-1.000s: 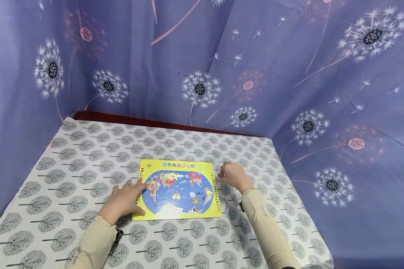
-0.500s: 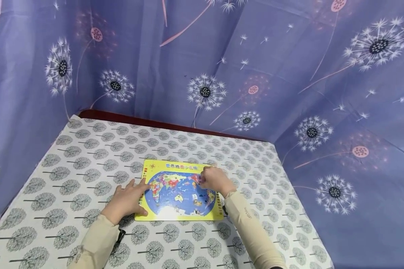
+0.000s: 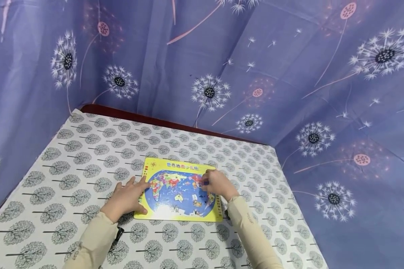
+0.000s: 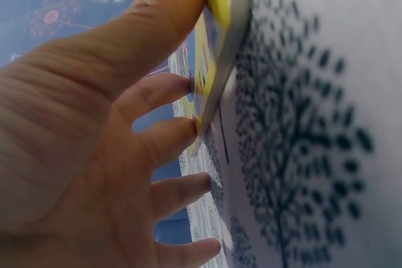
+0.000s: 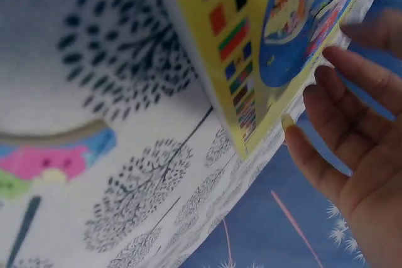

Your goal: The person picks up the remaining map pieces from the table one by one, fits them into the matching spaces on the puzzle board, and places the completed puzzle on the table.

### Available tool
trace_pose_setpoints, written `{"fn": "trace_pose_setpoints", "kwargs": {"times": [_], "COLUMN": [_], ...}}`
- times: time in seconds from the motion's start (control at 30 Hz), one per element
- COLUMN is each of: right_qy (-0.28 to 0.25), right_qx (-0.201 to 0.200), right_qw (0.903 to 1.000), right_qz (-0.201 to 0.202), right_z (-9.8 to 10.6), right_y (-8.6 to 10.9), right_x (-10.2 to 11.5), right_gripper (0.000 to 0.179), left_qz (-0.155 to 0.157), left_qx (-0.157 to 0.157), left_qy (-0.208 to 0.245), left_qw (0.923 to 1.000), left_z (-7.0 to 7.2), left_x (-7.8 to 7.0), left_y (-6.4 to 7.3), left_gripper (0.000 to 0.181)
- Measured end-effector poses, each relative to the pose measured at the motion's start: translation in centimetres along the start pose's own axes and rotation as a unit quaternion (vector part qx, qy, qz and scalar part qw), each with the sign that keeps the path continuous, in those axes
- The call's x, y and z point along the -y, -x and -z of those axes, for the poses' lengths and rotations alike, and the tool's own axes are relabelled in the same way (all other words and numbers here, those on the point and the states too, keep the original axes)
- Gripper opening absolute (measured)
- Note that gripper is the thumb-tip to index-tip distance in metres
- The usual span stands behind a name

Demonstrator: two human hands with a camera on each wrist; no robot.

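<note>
A yellow-bordered world-map puzzle board (image 3: 139,205) lies flat on the table. My left hand (image 3: 126,198) rests at its left edge, fingers spread; in the left wrist view the thumb (image 4: 169,4) presses the corner. My right hand (image 3: 219,183) is over the upper right of the map, its fingertips bent down toward the red area. In the right wrist view the fingers (image 5: 345,105) reach over the board's far edge; I cannot tell whether they pinch a piece. A loose blue, pink and green puzzle piece (image 5: 56,155) lies beside the board.
A white cloth with grey tree prints (image 3: 97,149) covers the table. Its back edge shows a dark red strip (image 3: 138,118). Purple dandelion curtains (image 3: 175,74) hang close behind and at both sides.
My right hand has moved left from beside the board's right edge onto the map's upper right, then shifted slightly right. My left hand stays at the left edge. The head view has shifted slightly.
</note>
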State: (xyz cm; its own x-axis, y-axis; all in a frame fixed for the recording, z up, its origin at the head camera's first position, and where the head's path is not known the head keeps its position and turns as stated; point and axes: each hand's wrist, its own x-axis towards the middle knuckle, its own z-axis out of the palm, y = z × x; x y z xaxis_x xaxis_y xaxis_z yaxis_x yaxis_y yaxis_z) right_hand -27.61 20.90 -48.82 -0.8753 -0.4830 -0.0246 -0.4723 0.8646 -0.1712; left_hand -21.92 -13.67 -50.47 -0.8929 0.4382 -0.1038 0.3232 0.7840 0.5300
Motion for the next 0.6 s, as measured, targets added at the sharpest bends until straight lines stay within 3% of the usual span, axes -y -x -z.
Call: {"fn": "trace_pose_setpoints", "kwargs": {"times": [0.17, 0.6], "right_qy": [-0.016, -0.041], "right_qx": [0.011, -0.013], "right_qw": [0.9998, 0.9990], "right_qz": [0.003, -0.007], "right_z": [-0.10, -0.59], "right_y": [0.08, -0.16], "right_x": [0.06, -0.21], "right_gripper": [0.020, 0.010], "left_qz": [0.002, 0.000], "left_qx": [0.002, -0.006], "left_qy": [-0.003, 0.007], "left_qw": [1.0000, 1.0000], "left_z": [-0.20, -0.30], "left_x": [0.14, 0.13], "left_y": [-0.22, -0.12], "left_gripper": [0.094, 0.094]}}
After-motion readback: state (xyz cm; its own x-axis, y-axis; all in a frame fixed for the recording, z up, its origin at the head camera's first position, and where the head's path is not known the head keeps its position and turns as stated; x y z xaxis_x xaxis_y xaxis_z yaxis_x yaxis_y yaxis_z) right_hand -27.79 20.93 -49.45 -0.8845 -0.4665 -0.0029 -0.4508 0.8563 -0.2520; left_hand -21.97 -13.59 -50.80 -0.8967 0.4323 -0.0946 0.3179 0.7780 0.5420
